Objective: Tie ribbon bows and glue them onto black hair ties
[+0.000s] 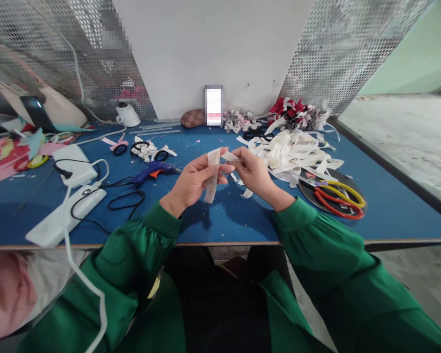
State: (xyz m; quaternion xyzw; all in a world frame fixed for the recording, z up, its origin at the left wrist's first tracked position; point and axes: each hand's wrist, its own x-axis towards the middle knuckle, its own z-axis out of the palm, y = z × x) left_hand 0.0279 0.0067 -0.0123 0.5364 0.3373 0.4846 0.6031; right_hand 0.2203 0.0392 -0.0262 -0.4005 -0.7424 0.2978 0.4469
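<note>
A white fabric strip (212, 182) hangs down from my left hand (194, 180), pinched between thumb and fingers over the blue table. Close beside it on the right, my right hand (253, 171) pinches a whitish piece of fabric (231, 157) near the strip's upper part. Whether the two pieces are one strip I cannot tell. Behind and right of my right hand lies a loose heap of white strips (284, 149). The blue glue gun (156, 170) rests on the table left of my left hand.
Red and yellow handled scissors (340, 198) lie on a dark round plate at the right. A white power strip (66, 215) with cables lies at the left. A lit phone (213, 107) stands at the back beside a brown checked case (193, 118).
</note>
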